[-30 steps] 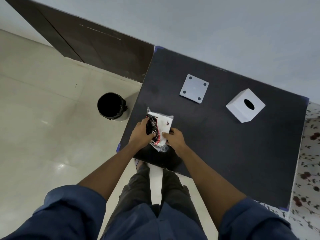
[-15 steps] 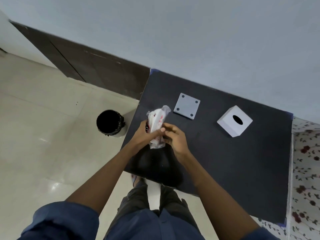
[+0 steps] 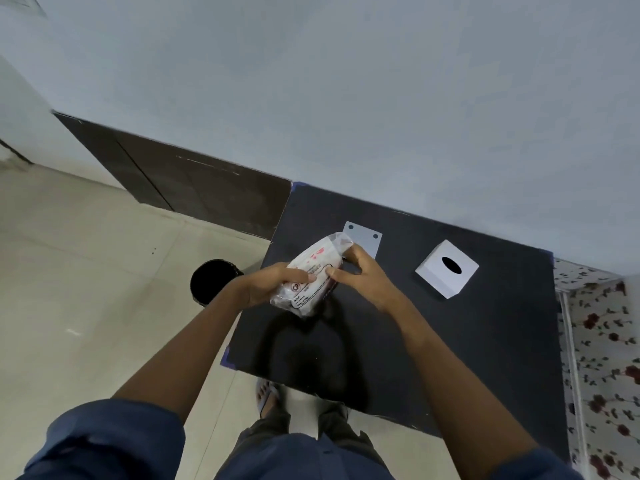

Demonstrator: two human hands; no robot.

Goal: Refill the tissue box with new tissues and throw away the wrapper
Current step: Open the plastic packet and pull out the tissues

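Note:
A pack of tissues [image 3: 313, 271] in clear printed plastic is held above the left part of the black table [image 3: 450, 348]. My left hand [image 3: 270, 284] grips its near end from the left. My right hand [image 3: 360, 275] holds its right side, fingers curled over the far end. The white tissue box [image 3: 446, 268], with a dark oval slot on top, stands to the right on the table. Its flat white base plate [image 3: 367, 239] with dark corner dots lies behind the pack, partly hidden by it.
A black bin [image 3: 211, 280] stands on the tiled floor just left of the table. A dark wooden panel [image 3: 194, 188] runs along the wall behind it. A floral cloth [image 3: 602, 358] lies beyond the table's right edge.
Both hands have lifted the tissue pack off the table and turned it lengthwise. The view has tilted upward, showing more wall.

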